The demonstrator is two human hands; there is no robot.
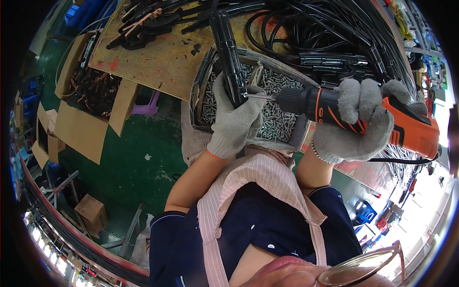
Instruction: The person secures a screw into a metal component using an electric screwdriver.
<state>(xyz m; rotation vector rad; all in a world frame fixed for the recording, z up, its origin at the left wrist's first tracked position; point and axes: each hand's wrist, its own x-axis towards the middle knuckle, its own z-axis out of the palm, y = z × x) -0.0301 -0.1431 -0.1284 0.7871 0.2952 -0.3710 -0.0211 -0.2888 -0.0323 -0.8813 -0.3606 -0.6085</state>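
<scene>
Running away from the wearer and leaning slightly left, a black cylindrical handle [228,52] has its near end in the gloved left hand [237,119], whose fingers and thumb close around it. From the right, roughly crosswise, a slim metal bit [260,96] reaches that same end; whether it touches is unclear. The gloved right hand [356,126], farther off, wraps around the orange-and-black power driver [411,129]. Beneath is a divided box [301,131] of small screws [277,124]; beyond, black cables [330,28] heap on a worn table [167,71].
</scene>
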